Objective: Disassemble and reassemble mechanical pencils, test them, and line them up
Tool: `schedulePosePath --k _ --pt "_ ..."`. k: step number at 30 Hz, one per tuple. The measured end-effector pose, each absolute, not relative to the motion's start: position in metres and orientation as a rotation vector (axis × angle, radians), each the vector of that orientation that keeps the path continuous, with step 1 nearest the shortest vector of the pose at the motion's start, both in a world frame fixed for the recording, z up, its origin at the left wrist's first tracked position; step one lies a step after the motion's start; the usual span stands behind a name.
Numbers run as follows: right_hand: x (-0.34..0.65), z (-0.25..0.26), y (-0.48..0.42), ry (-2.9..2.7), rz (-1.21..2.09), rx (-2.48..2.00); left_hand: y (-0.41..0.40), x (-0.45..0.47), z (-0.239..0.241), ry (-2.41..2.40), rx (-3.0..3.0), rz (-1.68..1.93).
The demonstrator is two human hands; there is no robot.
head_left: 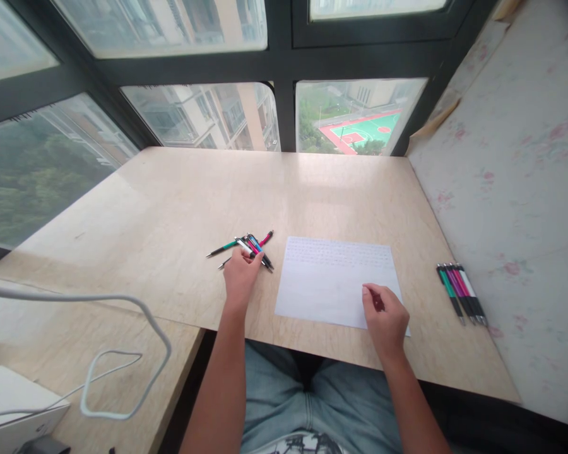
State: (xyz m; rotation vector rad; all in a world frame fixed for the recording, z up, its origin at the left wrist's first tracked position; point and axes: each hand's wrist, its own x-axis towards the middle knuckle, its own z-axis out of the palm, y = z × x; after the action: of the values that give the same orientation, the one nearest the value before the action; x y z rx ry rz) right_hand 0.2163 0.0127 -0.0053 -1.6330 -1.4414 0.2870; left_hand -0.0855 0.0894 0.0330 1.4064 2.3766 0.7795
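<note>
Single head-worn camera, facing forward and down across desk (pixel 194 189). Lap (pixel 274 388) close below, hands (pixel 242 277) at middle distance, windows (pixel 199 116) beyond, wall (pixel 515 189) along right.

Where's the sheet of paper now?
In the head view, the sheet of paper lies right of centre on the desk, between the pen pile and the pen row, with the right hand at its lower right.

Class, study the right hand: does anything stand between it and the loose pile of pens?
The sheet of paper lies flat between the right hand and the pile of pens, probably little hindrance; the left hand, at the pile's near side, likely blocks more.
</note>
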Motion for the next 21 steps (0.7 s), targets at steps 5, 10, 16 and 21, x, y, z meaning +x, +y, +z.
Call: schedulePosePath --k 5,10,16,21 --pt "0.216 -0.003 0.012 -1.395 0.279 -1.63 0.09 -0.086 0.025 2.347 1.419 0.841" --pt "0.216 -0.003 0.012 -1.34 0.288 -1.64 0.078 -0.09 0.014 2.11 1.207 1.148" --pt "0.218 -0.008 0.014 -1.332 0.312 -1.607 0.05 -0.077 0.02 1.51 0.807 1.504" --pt "0.217 -0.009 0.013 -1.225 0.409 -1.547 0.023 -0.027 0.028 1.079 0.526 1.425"
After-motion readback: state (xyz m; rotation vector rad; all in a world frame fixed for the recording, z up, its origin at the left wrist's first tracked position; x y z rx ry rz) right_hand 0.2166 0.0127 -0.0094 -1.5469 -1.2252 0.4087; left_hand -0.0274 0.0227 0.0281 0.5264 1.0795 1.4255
